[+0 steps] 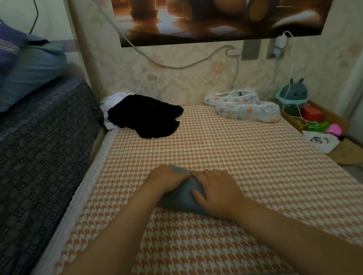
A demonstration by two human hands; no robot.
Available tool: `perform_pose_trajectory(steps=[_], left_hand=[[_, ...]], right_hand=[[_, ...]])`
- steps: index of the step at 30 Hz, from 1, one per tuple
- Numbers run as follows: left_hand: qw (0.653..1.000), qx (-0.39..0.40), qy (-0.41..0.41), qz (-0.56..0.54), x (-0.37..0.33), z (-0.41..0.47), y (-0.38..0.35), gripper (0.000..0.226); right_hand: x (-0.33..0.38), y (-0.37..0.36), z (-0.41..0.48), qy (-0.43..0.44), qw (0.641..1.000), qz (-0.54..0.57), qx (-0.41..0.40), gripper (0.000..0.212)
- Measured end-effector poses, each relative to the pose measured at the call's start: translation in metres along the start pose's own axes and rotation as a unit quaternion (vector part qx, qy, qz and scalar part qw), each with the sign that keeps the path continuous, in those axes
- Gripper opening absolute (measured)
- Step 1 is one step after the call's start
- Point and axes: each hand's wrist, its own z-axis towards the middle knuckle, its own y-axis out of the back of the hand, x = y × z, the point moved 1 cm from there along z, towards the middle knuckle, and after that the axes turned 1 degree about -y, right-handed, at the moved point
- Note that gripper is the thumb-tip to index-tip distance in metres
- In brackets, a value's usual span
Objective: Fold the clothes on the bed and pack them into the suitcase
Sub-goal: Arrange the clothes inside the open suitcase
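Head view: houndstooth-covered bed (pixel 221 146) fills frame; both bare forearms reach forward, converging at its middle. Black garment (pixel 145 116) heaped at far left corner over white garment (pixel 112 99), well apart from hands. Small grey-blue garment (pixel 182 198) lies bunched between hands. Left hand (pixel 168 178) grips its far corner, fingers curled; right hand (pixel 218 191) clasps its right side, thumb on top.

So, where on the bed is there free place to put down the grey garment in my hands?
The widest bare patch of the checked cover lies between the black garment and the grey garment. More is free right of your right hand. The far end is crowded: black garment, white garment, floral cloth.
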Motion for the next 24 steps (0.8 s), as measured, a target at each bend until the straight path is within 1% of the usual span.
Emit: perform_pose_trajectory(steps=[2,4,6,8,9,10,11,12,13,15,17,18,20,21,22,24], left_hand=[[0.999,0.044,0.017,-0.015,0.004,0.004,0.006,0.080],[0.993,0.076,0.048,-0.078,0.012,0.009,0.009,0.089],[0.988,0.079,0.027,-0.131,0.016,0.010,0.012,0.085],[0.984,0.061,-0.042,-0.164,0.014,0.008,0.013,0.067],[0.981,0.048,-0.085,-0.167,0.009,0.003,0.015,0.057],[0.977,0.030,-0.134,-0.163,0.006,-0.003,0.017,0.048],[0.969,0.017,-0.187,-0.160,0.002,-0.008,0.019,0.043],[0.958,0.010,-0.236,-0.161,-0.001,-0.012,0.019,0.041],[0.946,0.007,-0.276,-0.168,-0.005,-0.015,0.020,0.040],[0.923,-0.004,-0.334,-0.193,-0.012,-0.018,0.019,0.040],[0.892,-0.017,-0.396,-0.216,-0.025,-0.020,0.017,0.041],[0.878,-0.016,-0.427,-0.216,-0.034,-0.024,0.015,0.040],[0.871,-0.013,-0.458,-0.176,-0.055,-0.034,0.007,0.038],[0.872,-0.018,-0.467,-0.143,-0.066,-0.040,0.001,0.037],[0.872,-0.030,-0.475,-0.111,-0.075,-0.044,-0.007,0.037],[0.868,-0.056,-0.491,-0.043,-0.088,-0.049,-0.030,0.035]], right_hand=[[0.001,0.002,-0.001,0.006,1.000,0.008,0.006,0.062],[0.002,0.007,0.002,0.009,0.999,0.035,0.030,0.061],[-0.003,0.016,0.009,-0.008,0.992,0.103,0.072,0.066],[-0.014,0.029,0.018,-0.068,0.970,0.186,0.139,0.087],[-0.020,0.037,0.021,-0.101,0.954,0.217,0.178,0.099],[-0.026,0.044,0.023,-0.120,0.940,0.237,0.214,0.105],[-0.031,0.050,0.023,-0.123,0.930,0.252,0.238,0.105],[-0.035,0.057,0.020,-0.118,0.925,0.264,0.246,0.099],[-0.039,0.062,0.017,-0.115,0.927,0.267,0.237,0.090],[-0.048,0.073,0.009,-0.130,0.942,0.250,0.181,0.073],[-0.056,0.082,0.000,-0.127,0.962,0.226,0.089,0.057],[-0.061,0.087,-0.006,-0.108,0.974,0.195,0.026,0.046],[-0.073,0.098,-0.018,-0.057,0.991,0.063,-0.103,0.030],[-0.080,0.103,-0.026,-0.042,0.988,-0.007,-0.146,0.028],[-0.087,0.107,-0.036,-0.039,0.983,-0.061,-0.169,0.028],[-0.101,0.106,-0.060,-0.043,0.973,-0.136,-0.179,0.031]])
